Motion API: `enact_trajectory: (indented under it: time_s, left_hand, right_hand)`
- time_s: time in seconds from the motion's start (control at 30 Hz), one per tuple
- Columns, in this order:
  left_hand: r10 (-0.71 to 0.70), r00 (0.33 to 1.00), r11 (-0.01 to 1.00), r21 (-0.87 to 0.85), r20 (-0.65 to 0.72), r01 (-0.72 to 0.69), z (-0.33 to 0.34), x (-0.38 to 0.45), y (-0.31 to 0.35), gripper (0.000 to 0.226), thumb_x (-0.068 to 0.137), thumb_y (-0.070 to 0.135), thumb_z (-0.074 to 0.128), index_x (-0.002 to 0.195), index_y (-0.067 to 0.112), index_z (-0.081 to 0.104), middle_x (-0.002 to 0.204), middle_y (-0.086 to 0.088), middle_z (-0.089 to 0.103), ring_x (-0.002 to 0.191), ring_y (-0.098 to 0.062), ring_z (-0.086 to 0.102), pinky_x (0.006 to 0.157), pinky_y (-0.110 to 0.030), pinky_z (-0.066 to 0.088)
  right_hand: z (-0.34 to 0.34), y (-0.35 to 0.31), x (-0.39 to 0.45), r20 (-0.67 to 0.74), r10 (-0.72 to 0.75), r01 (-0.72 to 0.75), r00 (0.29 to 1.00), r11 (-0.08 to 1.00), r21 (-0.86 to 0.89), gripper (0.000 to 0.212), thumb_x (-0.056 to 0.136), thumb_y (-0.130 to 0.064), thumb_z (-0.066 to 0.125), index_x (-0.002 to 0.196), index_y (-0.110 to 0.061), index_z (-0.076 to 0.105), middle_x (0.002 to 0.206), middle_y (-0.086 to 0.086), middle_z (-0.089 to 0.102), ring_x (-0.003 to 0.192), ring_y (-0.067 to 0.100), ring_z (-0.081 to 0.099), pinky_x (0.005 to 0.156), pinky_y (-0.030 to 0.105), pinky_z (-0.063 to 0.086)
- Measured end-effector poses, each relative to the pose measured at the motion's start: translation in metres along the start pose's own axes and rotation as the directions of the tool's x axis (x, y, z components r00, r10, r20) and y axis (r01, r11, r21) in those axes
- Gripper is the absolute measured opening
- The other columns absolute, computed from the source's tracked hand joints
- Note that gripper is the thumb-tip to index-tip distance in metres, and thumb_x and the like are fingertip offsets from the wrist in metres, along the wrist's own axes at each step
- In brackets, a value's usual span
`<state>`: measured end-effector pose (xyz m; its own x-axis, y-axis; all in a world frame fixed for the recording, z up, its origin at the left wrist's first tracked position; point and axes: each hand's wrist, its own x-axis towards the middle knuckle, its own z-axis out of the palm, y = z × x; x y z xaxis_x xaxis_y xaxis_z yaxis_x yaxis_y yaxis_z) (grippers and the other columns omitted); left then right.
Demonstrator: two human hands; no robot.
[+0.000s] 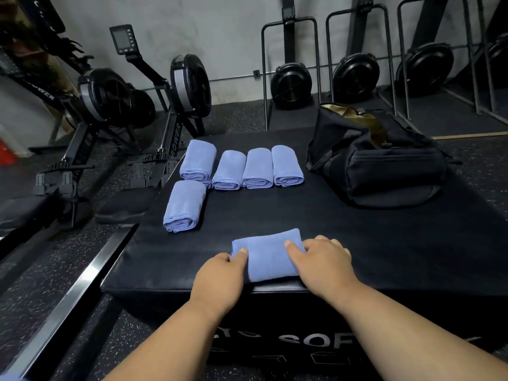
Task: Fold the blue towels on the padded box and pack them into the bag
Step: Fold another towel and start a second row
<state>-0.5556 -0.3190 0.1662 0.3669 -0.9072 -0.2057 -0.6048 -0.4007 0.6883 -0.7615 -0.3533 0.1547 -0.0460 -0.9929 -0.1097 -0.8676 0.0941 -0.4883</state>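
Low in the middle of the frame, two bare hands meet on a folded blue towel [268,257] at the near edge of a black padded box [343,229]; the left hand [220,273] grasps the towel's left end, thumb on top; the right hand [321,259] grasps its right end, thumb on the cloth, fingers curled over the far side. Five more folded towels lie further up the box: four in a row [242,167] at centre frame, one [184,206] below the row's left end. A black bag [379,160] sits open at the upper right of the box, well apart from the hands; no towel shows inside it. Risks, as a judgement: the held towel rests close to the box's front edge, so a loose lift could drop it to the floor or let the folds spring open; the bag's mouth looks slumped, so a towel might catch on the rim. Hard to tell: the fingertips under the cloth, the bag's interior, and the lettering on the box front, cut off by the arms. Rowing machines [115,100] stand behind, upper left.
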Motion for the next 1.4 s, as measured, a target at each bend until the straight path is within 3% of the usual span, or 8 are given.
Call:
enact_trajectory:
  time_s: [0.2, 0.53, 0.6, 0.7, 0.87, 1.07, 1.27, 1.4]
  left_hand:
    - [-0.016, 0.999, 0.947, 0.320, 0.037, 0.003, 0.002, 0.007, 0.007, 0.052, 0.099, 0.055, 0.031, 0.072, 0.020, 0.059, 0.090, -0.004, 0.066, 0.101, -0.033, 0.056, 0.095, -0.043, 0.050]
    - [-0.101, 0.988, 0.947, 0.314, 0.119, 0.059, -0.012, 0.003, 0.012, 0.053, 0.098, 0.066, 0.033, 0.086, 0.026, 0.067, 0.102, 0.003, 0.066, 0.114, -0.031, 0.053, 0.105, -0.045, 0.043]
    - [-0.127, 0.980, 0.970, 0.227, 0.151, 0.091, -0.013, 0.001, 0.014, 0.054, 0.091, 0.072, 0.035, 0.089, 0.028, 0.067, 0.105, 0.004, 0.067, 0.115, -0.029, 0.055, 0.108, -0.046, 0.043]
    - [-0.133, 0.954, 0.958, -0.213, 0.270, 0.194, -0.017, -0.003, 0.009, 0.061, 0.076, 0.083, 0.049, 0.103, 0.033, 0.074, 0.112, 0.007, 0.075, 0.112, -0.020, 0.068, 0.109, -0.045, 0.048]
    - [-0.098, 0.930, 0.848, -0.459, 0.355, 0.265, -0.017, -0.009, 0.000, 0.073, 0.084, 0.086, 0.053, 0.122, 0.029, 0.077, 0.118, 0.005, 0.079, 0.112, -0.018, 0.074, 0.110, -0.044, 0.049]
    - [-0.026, 0.975, 0.960, -0.265, 0.223, 0.086, -0.015, -0.022, 0.009, 0.045, 0.108, 0.061, 0.036, 0.102, 0.032, 0.070, 0.104, 0.015, 0.071, 0.098, 0.001, 0.064, 0.079, -0.015, 0.043]
    - [0.078, 0.982, 0.993, -0.096, 0.173, -0.062, -0.011, -0.017, 0.002, 0.055, 0.107, 0.062, 0.030, 0.109, 0.025, 0.070, 0.110, 0.014, 0.069, 0.107, 0.003, 0.059, 0.083, -0.011, 0.037]
    - [0.111, 0.978, 0.991, -0.092, 0.175, -0.096, -0.011, -0.017, -0.002, 0.053, 0.105, 0.064, 0.034, 0.105, 0.026, 0.071, 0.106, 0.015, 0.073, 0.105, 0.003, 0.062, 0.084, -0.011, 0.039]
  right_hand:
    - [0.003, -0.001, 0.003, -0.069, 0.016, -0.013, 0.997, 0.999, 0.051, 0.041, 0.093, -0.068, 0.047, 0.078, -0.029, 0.050, 0.095, -0.009, 0.054, 0.100, 0.024, 0.050, 0.094, 0.042, 0.038]
    - [-0.008, 0.008, -0.003, 0.021, 0.051, -0.055, 0.998, 0.977, 0.208, 0.041, 0.097, -0.050, 0.044, 0.072, -0.019, 0.056, 0.094, -0.009, 0.054, 0.104, 0.024, 0.047, 0.092, 0.040, 0.033]
    - [-0.013, 0.011, -0.005, 0.056, -0.013, 0.005, 0.998, 0.989, 0.151, 0.028, 0.097, -0.032, 0.036, 0.073, -0.020, 0.044, 0.093, -0.009, 0.050, 0.106, 0.024, 0.046, 0.086, 0.039, 0.036]
    - [-0.022, 0.015, -0.006, 0.108, -0.057, 0.031, 0.993, 0.972, 0.234, 0.020, 0.100, -0.006, 0.037, 0.090, -0.017, 0.050, 0.100, -0.005, 0.050, 0.109, 0.024, 0.044, 0.092, 0.044, 0.043]
    - [-0.025, 0.030, -0.001, 0.117, -0.222, 0.156, 0.968, 0.898, 0.412, 0.035, 0.091, -0.034, 0.031, 0.093, -0.021, 0.064, 0.108, -0.010, 0.068, 0.109, 0.021, 0.059, 0.108, 0.052, 0.045]
    - [-0.026, 0.035, -0.008, 0.234, -0.189, 0.040, 0.954, 0.850, 0.525, 0.033, 0.095, -0.041, 0.043, 0.111, -0.035, 0.072, 0.101, -0.016, 0.075, 0.105, 0.015, 0.066, 0.099, 0.040, 0.053]
    - [-0.033, 0.039, -0.012, 0.269, -0.237, 0.086, 0.934, 0.876, 0.474, 0.034, 0.093, -0.031, 0.045, 0.113, -0.044, 0.070, 0.097, -0.028, 0.072, 0.109, 0.018, 0.059, 0.106, 0.038, 0.046]
    - [-0.036, 0.046, -0.012, 0.308, -0.321, 0.197, 0.896, 0.907, 0.372, 0.050, 0.076, -0.030, 0.055, 0.117, -0.056, 0.063, 0.106, -0.014, 0.071, 0.113, 0.018, 0.059, 0.108, 0.041, 0.046]
